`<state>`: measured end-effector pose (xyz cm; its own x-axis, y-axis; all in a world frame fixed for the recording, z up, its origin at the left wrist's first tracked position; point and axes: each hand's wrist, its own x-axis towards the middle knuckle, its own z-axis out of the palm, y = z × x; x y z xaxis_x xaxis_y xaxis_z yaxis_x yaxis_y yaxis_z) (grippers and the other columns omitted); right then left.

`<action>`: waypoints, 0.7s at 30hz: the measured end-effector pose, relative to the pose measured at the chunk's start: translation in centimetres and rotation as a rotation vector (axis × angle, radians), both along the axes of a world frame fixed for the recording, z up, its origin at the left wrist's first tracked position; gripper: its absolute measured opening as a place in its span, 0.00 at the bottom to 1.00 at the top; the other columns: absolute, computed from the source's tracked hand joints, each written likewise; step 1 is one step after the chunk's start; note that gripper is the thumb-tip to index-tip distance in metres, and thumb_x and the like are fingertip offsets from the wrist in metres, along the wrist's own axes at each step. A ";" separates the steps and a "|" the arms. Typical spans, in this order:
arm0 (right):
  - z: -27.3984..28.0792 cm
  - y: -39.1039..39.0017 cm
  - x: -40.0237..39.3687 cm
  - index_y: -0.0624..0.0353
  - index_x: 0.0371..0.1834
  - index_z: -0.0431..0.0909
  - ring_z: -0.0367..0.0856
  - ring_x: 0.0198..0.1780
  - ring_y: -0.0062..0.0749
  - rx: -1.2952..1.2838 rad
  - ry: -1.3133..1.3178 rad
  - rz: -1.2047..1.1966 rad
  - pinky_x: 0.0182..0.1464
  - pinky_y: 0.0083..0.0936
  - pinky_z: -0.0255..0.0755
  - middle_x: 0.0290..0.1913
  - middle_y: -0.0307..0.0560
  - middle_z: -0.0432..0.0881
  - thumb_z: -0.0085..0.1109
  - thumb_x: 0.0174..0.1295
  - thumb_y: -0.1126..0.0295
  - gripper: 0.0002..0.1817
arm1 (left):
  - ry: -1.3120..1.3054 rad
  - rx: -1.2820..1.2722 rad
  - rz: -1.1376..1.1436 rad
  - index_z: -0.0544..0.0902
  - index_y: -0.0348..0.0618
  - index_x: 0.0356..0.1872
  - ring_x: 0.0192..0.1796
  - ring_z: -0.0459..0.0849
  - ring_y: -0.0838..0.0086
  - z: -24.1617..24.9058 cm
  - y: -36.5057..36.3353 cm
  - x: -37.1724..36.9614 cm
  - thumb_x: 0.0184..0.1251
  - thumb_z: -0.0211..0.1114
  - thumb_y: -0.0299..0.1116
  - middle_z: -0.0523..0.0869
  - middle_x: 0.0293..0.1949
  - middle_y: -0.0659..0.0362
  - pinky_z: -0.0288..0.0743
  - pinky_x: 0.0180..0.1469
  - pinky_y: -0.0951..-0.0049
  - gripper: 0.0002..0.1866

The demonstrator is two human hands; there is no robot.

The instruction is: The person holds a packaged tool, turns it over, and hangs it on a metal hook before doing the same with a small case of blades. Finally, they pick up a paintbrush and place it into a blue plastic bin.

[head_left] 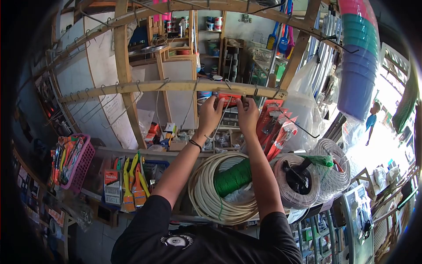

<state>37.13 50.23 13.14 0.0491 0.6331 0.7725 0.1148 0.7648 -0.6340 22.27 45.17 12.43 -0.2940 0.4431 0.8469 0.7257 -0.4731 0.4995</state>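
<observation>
Both my arms reach forward to a wooden rail (176, 85) fitted with wire hooks. Between my hands a red packet (230, 99) with white lettering lies against the rail, beside a hook. My left hand (209, 115) pinches the packet's left edge, and my right hand (248, 115) has its right edge between thumb and fingers. Just right of my right hand, red tool packets (277, 127) hang from another hook. Below my forearms sit a coil of pale hose (202, 189) and a roll of green cord (233, 178).
A pink basket of tools (81, 165) and paintbrushes (127, 189) are at the left. White coils (303, 193) lie right. Stacked buckets (358, 75) hang at the upper right. Farther off, a person in blue (372, 119) stands outside. Bare hooks stick out along the rail.
</observation>
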 end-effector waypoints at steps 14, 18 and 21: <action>-2.4 1.8 0.2 0.66 0.43 0.78 0.81 0.29 0.43 0.263 -0.055 -0.276 0.36 0.38 0.76 0.28 0.52 0.81 0.73 0.67 0.67 0.15 | 0.102 0.081 0.198 0.77 0.34 0.47 0.41 0.85 0.47 -0.3 -1.4 0.2 0.77 0.66 0.37 0.83 0.39 0.44 0.79 0.43 0.54 0.14; -2.3 -3.2 1.1 0.66 0.46 0.78 0.82 0.28 0.36 0.066 -0.050 -0.033 0.35 0.32 0.76 0.29 0.50 0.82 0.67 0.69 0.73 0.10 | 0.117 0.157 0.115 0.77 0.35 0.50 0.41 0.86 0.61 -1.5 -4.0 1.0 0.78 0.65 0.33 0.83 0.41 0.52 0.81 0.43 0.63 0.12; -2.1 -8.3 1.3 0.67 0.46 0.79 0.83 0.29 0.27 0.025 0.011 0.161 0.34 0.26 0.76 0.31 0.50 0.84 0.62 0.71 0.77 0.05 | -0.052 -0.007 -0.120 0.78 0.36 0.51 0.42 0.86 0.72 -2.5 -8.2 2.2 0.79 0.64 0.29 0.83 0.41 0.58 0.82 0.45 0.69 0.08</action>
<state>38.43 41.93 11.05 -0.0430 0.6141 0.7881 -0.0178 0.7882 -0.6152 24.49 36.97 9.93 -0.2822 0.4837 0.8285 0.6369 -0.5513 0.5388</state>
